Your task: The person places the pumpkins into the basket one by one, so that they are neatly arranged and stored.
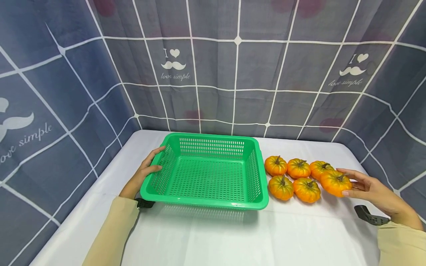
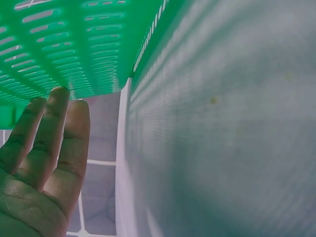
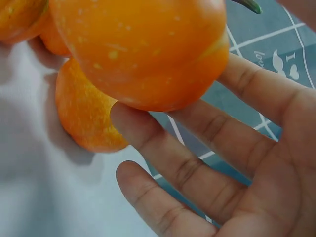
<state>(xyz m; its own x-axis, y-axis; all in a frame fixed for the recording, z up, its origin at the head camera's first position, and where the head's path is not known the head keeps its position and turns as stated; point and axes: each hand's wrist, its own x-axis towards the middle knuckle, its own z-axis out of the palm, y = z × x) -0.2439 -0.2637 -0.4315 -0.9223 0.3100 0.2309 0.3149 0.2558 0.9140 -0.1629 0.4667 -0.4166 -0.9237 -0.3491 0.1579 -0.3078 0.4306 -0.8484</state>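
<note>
My left hand (image 1: pixel 139 178) grips the left rim of a green slotted basket (image 1: pixel 213 205), thumb over the rim. In the left wrist view, three fingers of the hand (image 2: pixel 44 158) lie against the outside of the basket (image 2: pixel 106 47). The basket is raised off the cloth, with nothing inside. At the right, my right hand (image 1: pixel 379 192) holds an orange pumpkin (image 1: pixel 334 183) between thumb and fingers, above the cloth. The right wrist view has this pumpkin (image 3: pixel 148 49) resting against the fingers of the hand (image 3: pixel 232 163), with another pumpkin (image 3: pixel 86 111) below it.
Several small orange pumpkins (image 1: pixel 281 187) stand in two rows on the white cloth (image 1: pixel 219 240), between the basket and my right hand. A grey-blue checked curtain (image 1: pixel 216 105) hangs behind the table and along both sides.
</note>
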